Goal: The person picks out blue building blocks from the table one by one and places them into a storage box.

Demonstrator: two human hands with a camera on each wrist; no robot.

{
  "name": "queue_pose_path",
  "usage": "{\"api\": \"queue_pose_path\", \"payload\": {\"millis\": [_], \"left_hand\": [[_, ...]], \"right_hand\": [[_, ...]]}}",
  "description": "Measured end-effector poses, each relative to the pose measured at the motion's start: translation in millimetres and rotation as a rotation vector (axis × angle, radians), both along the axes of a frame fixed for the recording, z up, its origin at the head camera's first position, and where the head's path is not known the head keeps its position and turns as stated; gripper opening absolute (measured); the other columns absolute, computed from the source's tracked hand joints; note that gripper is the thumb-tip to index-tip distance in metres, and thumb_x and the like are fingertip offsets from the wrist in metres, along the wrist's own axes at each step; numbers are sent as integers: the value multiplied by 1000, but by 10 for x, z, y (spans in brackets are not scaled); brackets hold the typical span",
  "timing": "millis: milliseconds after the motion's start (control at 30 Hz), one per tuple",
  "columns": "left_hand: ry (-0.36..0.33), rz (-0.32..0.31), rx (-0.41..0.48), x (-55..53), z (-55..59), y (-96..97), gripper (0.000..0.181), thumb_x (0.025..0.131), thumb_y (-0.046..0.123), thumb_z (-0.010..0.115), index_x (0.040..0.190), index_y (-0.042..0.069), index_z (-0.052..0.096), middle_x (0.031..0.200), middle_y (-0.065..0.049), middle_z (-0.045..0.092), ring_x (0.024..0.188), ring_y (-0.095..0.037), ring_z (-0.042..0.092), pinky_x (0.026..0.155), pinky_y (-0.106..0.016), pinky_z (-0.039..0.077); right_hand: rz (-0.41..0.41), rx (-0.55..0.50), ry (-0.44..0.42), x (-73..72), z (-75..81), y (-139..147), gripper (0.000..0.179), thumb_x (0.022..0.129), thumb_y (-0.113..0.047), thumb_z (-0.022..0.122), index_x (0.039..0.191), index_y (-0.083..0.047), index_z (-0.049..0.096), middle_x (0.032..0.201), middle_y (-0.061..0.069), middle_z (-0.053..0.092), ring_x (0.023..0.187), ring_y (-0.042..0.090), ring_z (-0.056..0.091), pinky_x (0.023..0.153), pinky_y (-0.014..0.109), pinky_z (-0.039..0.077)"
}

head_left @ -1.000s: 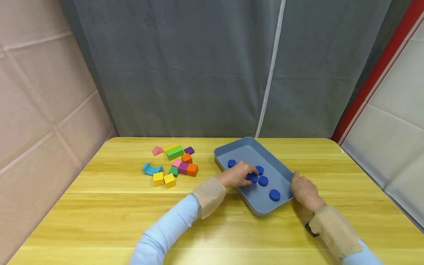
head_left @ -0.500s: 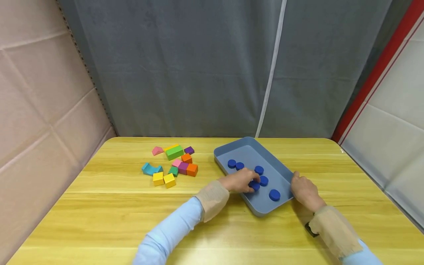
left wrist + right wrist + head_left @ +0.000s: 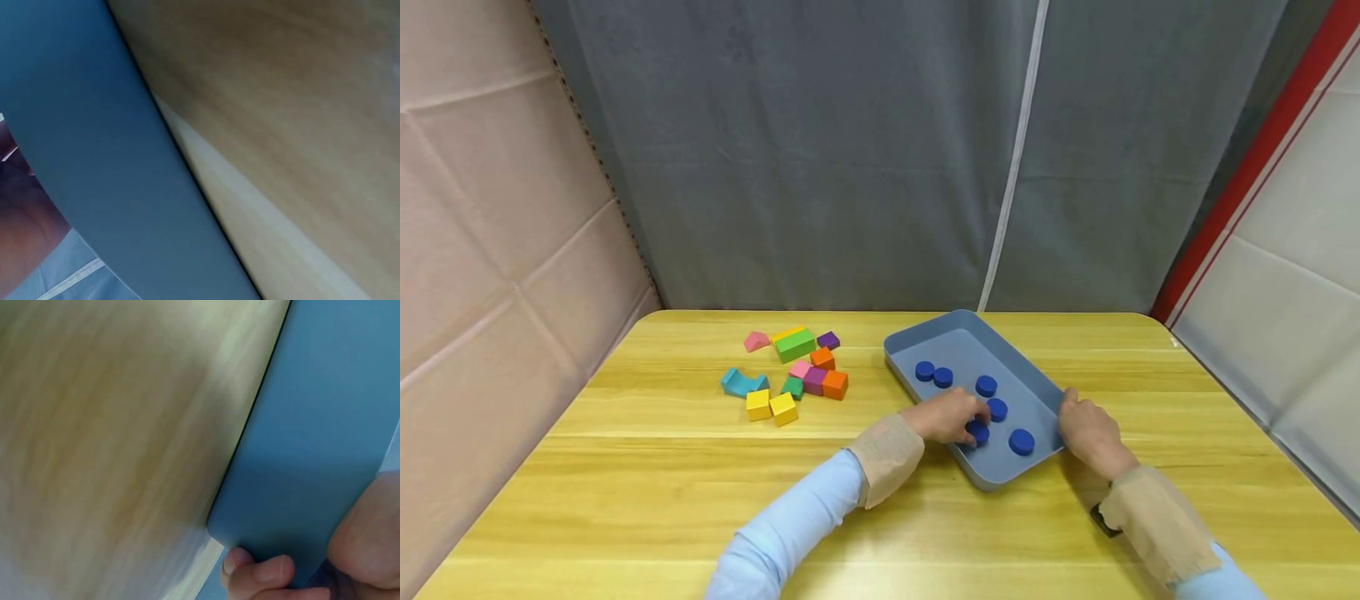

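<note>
A grey-blue tray (image 3: 966, 342) lies at an angle on the wooden table. My left hand (image 3: 949, 414) reaches over its near left side, thumb and fingers around a dark blue round disc (image 3: 978, 432). Several more of these discs (image 3: 1022, 442) lie flat on the tray floor, one (image 3: 997, 409) right by the fingertips. My right hand (image 3: 1088, 433) grips the tray's right side near the front corner. In the right wrist view, its fingers (image 3: 259, 575) bend under the tray bottom. The tray wall hides most of my left hand (image 3: 25, 231) in the left wrist view.
Left of the tray is a loose group of coloured blocks, with a green block (image 3: 796, 346), a blue arch block (image 3: 745, 383), yellow cubes (image 3: 784, 408) and an orange cube (image 3: 835, 384). A grey curtain (image 3: 820, 167) hangs behind the table (image 3: 647, 500).
My left hand has moved toward the tray's near side with a disc at its fingers. Another disc near the back left has come into sight. The right hand and tray stay put.
</note>
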State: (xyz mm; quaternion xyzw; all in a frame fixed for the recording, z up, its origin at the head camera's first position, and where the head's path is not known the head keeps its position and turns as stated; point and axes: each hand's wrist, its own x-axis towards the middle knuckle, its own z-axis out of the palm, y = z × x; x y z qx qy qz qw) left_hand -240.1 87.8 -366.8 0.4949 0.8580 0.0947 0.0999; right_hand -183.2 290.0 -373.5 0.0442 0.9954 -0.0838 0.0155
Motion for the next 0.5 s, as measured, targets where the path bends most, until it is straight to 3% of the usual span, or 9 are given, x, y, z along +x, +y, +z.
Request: {"api": "queue_pose_path", "payload": {"millis": [500], "left_hand": [[11, 16, 9, 4, -49, -4, 32, 75, 12, 71, 106, 7, 63, 101, -1, 64, 92, -8, 58, 80, -12, 42]], "right_hand": [[2, -10, 6, 0, -4, 1, 18, 86, 7, 26, 96, 18, 36, 72, 31, 51, 64, 42, 56, 47, 45, 45]]}}
